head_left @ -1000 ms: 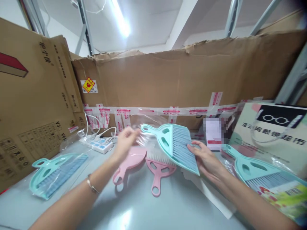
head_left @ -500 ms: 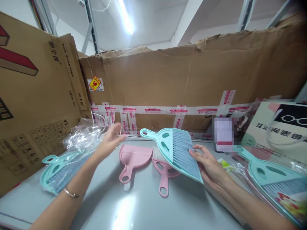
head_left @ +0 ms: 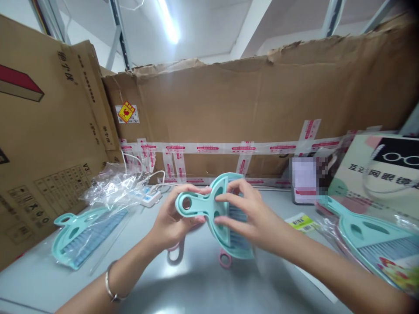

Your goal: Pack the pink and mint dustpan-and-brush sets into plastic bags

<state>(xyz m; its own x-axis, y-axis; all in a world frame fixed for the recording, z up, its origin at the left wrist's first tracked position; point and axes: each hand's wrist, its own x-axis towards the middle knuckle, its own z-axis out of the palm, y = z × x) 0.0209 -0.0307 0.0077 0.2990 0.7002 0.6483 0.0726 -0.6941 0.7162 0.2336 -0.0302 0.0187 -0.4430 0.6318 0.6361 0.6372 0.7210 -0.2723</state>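
A mint dustpan (head_left: 244,253) and a matching hand brush (head_left: 223,192) with grey-blue bristles are nested together above the table. My left hand (head_left: 166,222) grips the handle end, thumb and fingers on either side. The fingertips of my right hand (head_left: 253,213) are on the brush's head, by its oval openings, with the palm over the bristles. Beneath them, mostly hidden, lie a pink dustpan (head_left: 173,247) and a pink brush (head_left: 225,259); little more than their handle ends shows.
A bagged mint brush-and-dustpan set (head_left: 88,237) lies at left, near crumpled plastic and a white power strip (head_left: 149,197). Cartons (head_left: 203,104) wall the back and left. At right are another mint set (head_left: 369,235), a green-yellow card (head_left: 301,222) and a printed bag (head_left: 353,170).
My left hand has moved right and taken the handle. My right hand has shifted from the bristle edge onto the brush's head. The mint set has turned and moved slightly left.
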